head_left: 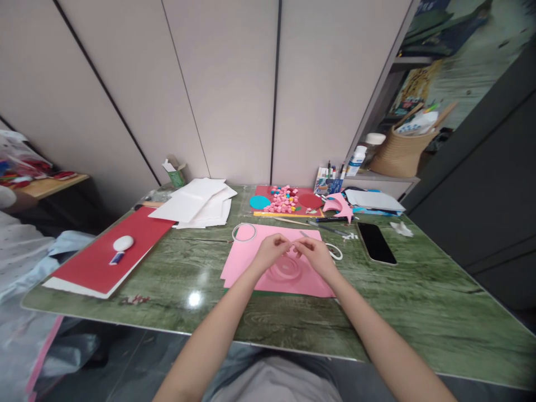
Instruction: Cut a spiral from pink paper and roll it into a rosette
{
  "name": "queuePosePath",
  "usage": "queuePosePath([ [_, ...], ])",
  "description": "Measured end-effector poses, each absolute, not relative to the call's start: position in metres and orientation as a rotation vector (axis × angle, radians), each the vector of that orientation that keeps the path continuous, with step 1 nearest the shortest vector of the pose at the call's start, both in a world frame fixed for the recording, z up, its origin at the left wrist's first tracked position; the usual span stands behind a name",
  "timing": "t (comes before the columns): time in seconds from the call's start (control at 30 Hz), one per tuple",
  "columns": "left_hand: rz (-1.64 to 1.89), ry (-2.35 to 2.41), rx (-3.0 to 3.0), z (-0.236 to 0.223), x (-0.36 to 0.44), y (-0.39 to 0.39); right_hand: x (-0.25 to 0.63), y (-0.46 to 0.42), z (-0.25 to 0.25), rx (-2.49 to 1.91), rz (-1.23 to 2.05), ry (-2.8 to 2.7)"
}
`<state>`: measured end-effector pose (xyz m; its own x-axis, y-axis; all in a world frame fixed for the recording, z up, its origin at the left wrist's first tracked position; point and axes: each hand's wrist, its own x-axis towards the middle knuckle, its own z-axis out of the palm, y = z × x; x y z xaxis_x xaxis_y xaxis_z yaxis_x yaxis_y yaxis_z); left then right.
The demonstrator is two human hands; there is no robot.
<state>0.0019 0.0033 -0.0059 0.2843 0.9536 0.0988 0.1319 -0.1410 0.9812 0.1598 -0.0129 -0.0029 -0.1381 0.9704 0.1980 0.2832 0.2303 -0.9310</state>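
Over the sheets of pink paper, my left hand and my right hand meet with their fingertips pinched together. A small pink piece shows between the fingertips; its exact shape is too small to tell. Just below the hands, a clear round dish-like thing lies on the paper. A thin white ring rests at the paper's upper left corner. Beside my right hand are white-handled scissors, partly hidden by that hand.
Small folded pink stars lie heaped on a red sheet at the back. A phone is at right, white papers and a red folder at left. Pens stand in a box. Another person's sleeve is at far left.
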Motion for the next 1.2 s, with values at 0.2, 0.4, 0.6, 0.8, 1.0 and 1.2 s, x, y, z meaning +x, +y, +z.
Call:
queuePosePath([
  [0.2, 1.006, 1.049, 1.522, -0.0048, 0.0017, 0.0032, 0.1606, -0.0112, -0.0057, -1.196, 0.964, -1.603],
  [0.4, 1.000, 1.044, 1.514, -0.0049, 0.0021, 0.0029, 0.1602, -0.0098, -0.0086, -1.150, 0.997, -1.592],
  [0.6, 1.007, 1.056, 1.516, -0.0003, 0.0016, 0.0013, 0.1602, -0.0112, -0.0066, -1.151, 0.978, -1.602],
  [0.8, 1.009, 1.035, 1.520, 0.0000, 0.0015, 0.0012, 0.1607, -0.0117, -0.0047, -1.177, 0.953, -1.607],
  [1.0, 1.000, 1.046, 1.531, 0.0012, 0.0019, 0.0001, 0.1604, -0.0129, -0.0030, -1.200, 0.926, -1.625],
  [1.2, 1.007, 1.047, 1.548, -0.0001, 0.0015, -0.0004, 0.1592, -0.0144, -0.0022, -1.211, 0.905, -1.630],
])
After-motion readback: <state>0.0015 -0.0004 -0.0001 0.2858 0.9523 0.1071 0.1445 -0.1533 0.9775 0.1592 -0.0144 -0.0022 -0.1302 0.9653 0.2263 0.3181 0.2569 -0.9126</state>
